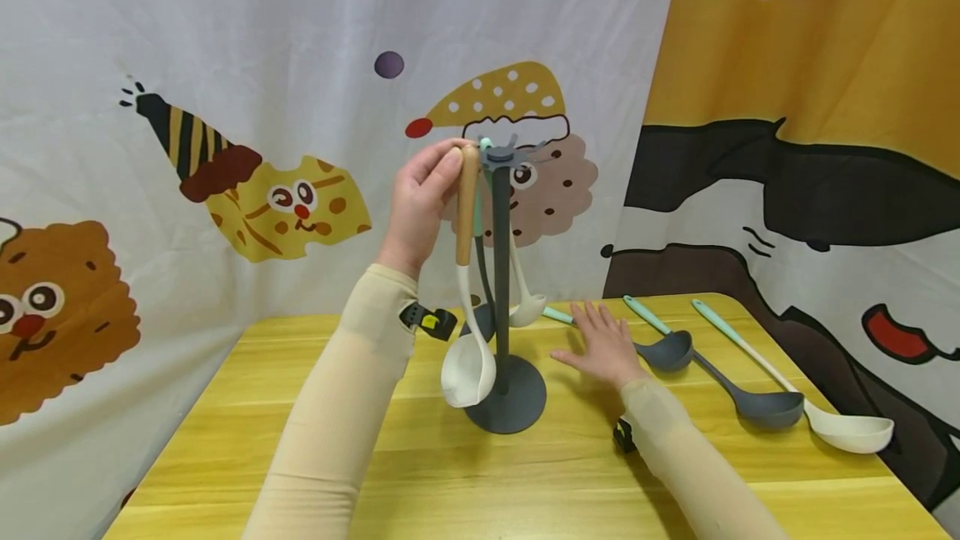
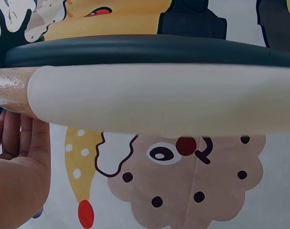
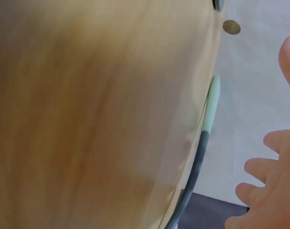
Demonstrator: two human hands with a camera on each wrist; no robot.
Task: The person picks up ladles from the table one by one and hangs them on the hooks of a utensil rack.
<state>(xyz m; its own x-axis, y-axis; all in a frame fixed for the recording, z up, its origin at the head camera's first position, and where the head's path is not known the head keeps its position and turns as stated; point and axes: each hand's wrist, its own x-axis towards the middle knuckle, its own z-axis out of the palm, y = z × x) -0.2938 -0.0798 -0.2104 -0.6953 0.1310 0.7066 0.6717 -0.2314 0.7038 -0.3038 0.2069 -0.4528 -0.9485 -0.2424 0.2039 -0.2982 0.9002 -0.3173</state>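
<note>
Ladle [image 1: 468,369] is hanging bowl-down just beside rack [image 1: 502,273], left hand [image 1: 423,202] pinching its wooden handle [image 1: 467,219] near the top; can't tell if hooked. Right hand [image 1: 602,350] is hovering over surface [image 1: 427,482], fingers spread, holding nothing.

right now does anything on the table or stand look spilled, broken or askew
Nothing stands out. The grey stand is upright, the left hand holds the wooden-handled ladle, and no spill or breakage shows on the table.

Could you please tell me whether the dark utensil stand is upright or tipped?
Upright: the utensil stand rises straight from its round base, which lies flat on the table.
</note>
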